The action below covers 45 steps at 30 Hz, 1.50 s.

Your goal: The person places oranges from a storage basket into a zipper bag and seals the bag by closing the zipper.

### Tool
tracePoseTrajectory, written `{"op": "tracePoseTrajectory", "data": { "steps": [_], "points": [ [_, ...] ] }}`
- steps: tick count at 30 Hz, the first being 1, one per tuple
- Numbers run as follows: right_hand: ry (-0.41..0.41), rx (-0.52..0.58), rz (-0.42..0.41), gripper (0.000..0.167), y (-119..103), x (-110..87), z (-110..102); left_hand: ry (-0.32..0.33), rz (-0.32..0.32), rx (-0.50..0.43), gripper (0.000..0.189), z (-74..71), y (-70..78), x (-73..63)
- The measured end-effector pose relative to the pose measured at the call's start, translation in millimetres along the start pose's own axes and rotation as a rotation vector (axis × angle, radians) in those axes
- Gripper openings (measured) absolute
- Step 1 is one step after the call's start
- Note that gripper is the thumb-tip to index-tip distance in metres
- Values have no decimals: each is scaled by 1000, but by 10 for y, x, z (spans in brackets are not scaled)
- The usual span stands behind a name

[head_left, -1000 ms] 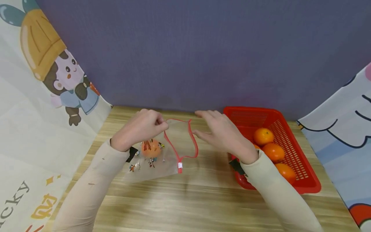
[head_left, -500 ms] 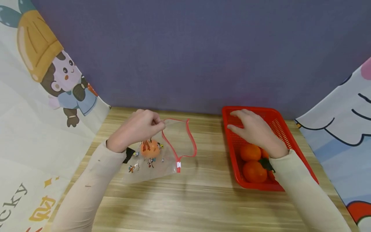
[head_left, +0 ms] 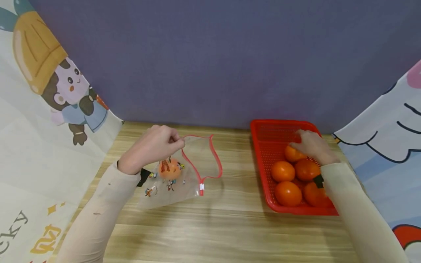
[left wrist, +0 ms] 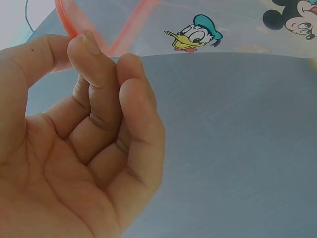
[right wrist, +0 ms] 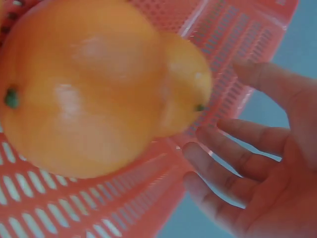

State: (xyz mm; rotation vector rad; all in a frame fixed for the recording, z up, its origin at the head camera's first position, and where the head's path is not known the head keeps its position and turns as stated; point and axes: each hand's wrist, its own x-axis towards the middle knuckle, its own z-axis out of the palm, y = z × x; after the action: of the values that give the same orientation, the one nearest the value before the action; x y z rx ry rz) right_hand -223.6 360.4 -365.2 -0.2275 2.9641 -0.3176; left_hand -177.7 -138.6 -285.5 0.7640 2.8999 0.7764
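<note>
My left hand (head_left: 154, 146) pinches the rim of a clear plastic zip bag (head_left: 190, 180) with a red-edged mouth and cartoon prints. The bag's mouth gapes toward the right, with a white slider (head_left: 201, 186) at its near corner. Inside lies one orange (head_left: 170, 168). In the left wrist view, thumb and forefinger meet at the red edge. Over the red plastic basket (head_left: 260, 164), my right hand (head_left: 310, 146) reaches down beside the farthest orange (head_left: 294, 154). The right wrist view shows that hand's fingers (right wrist: 233, 158) spread and apart from the nearby orange (right wrist: 185, 84).
Several more oranges (head_left: 288, 194) fill the near part of the basket, partly hidden by the right sleeve. Both stand on a wood-grain table (head_left: 230, 233). A dark blue-grey backdrop (head_left: 210, 65) rises behind, with printed cloths (head_left: 26, 146) at both sides.
My right hand has moved right from beside the bag's mouth, over the basket, and down to its far orange. The left hand keeps its pinch on the bag.
</note>
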Motion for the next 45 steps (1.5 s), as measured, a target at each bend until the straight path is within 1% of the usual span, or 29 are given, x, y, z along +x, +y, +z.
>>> {"op": "tracePoseTrajectory", "data": {
  "steps": [2, 5, 10, 14, 17, 21, 25, 27, 32, 34, 37, 40, 42, 45],
  "points": [
    [-33, 1, 39, 68, 114, 4, 54, 3, 3, 1, 32, -1, -2, 1],
    [-93, 12, 95, 63, 215, 3, 112, 4, 5, -5, 31, -4, -1, 5],
    [-159, 9, 137, 58, 274, -1, 154, 0, 8, -12, 34, -7, 9, 16],
    [-160, 2, 150, 56, 281, 5, 164, -4, 8, -14, 37, -1, 14, 23],
    [-155, 2, 156, 53, 273, 8, 163, -6, 3, -18, 35, -2, 15, 25],
    [-151, -9, 164, 55, 259, 12, 155, -6, -2, -18, 31, -9, 12, 26],
    [-116, -22, 153, 56, 190, 15, 129, -2, -10, -17, 28, -14, 4, 25],
    [-92, -19, 145, 58, 113, 9, 94, -2, -15, -14, 29, -16, 0, 23],
    [-29, -19, 89, 83, -199, -50, -41, 2, -14, -6, 31, -16, -15, 22],
    [9, -26, 55, 89, -351, -85, -100, 6, -11, -4, 30, -14, -22, 23],
    [85, -22, 0, 85, -599, -157, -181, 7, -9, -4, 29, -12, -28, 24],
    [158, 17, -64, 78, -870, -248, -258, 2, -9, -6, 28, -10, -32, 25],
    [189, 49, -112, 73, -1049, -308, -301, 2, -10, -8, 28, -10, -34, 25],
    [210, 89, -179, 71, -1326, -393, -352, 4, -10, -9, 28, -10, -33, 30]
  ]
}}
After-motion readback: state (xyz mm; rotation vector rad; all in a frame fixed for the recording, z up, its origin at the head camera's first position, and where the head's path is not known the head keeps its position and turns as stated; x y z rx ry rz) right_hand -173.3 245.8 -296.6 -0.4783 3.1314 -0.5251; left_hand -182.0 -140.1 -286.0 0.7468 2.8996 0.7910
